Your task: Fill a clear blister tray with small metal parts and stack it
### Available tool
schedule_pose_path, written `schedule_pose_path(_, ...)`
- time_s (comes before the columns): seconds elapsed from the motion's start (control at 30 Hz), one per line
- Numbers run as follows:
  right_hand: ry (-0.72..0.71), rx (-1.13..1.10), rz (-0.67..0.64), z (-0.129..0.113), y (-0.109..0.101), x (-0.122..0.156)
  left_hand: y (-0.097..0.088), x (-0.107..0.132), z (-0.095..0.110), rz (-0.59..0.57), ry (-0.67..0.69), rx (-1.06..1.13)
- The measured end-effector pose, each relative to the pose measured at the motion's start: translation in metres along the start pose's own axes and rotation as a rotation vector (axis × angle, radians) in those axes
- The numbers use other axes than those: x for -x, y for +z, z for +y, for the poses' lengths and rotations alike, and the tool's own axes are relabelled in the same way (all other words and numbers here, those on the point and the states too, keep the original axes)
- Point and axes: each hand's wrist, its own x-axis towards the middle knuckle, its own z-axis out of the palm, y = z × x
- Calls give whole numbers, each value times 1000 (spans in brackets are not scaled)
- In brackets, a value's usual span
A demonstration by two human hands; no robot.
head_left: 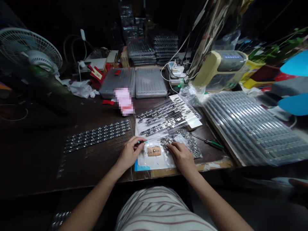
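Observation:
My left hand (131,151) rests on the near edge of a white sheet (154,160), fingers pinched on a thin clear tube with a blue end (141,141). My right hand (181,154) lies curled on a heap of small metal parts (186,141) in a clear bag; what its fingertips hold is too small to make out. Between the hands sits a small tan block (154,150). Just beyond lie several clear tubes filled with metal parts (166,118).
A row of filled tubes (97,136) lies to the left on the dark table (48,154). Stacked plastic trays (252,128) fill the right side; a green-handled screwdriver (211,142) lies beside them. A fan (30,53), grey trays (150,83) and a beige machine (221,69) stand behind.

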Motion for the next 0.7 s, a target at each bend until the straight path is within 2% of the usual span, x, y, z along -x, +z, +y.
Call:
schedule_pose_path(0.17,73,-101,103,-6,11,-13,25,9,1,24,-7,-75)
schedule_pose_path(0.3,102,-181,146,-7,6,-14,40,12,1,31,78,-76)
schedule_pose_path(0.43,112,-258,153,-5,5,-12,46,14,0,56,111,-121)
schedule_pose_path(0.7,97,-313,142,-4,5,-12,50,14,-2,24,156,-245)
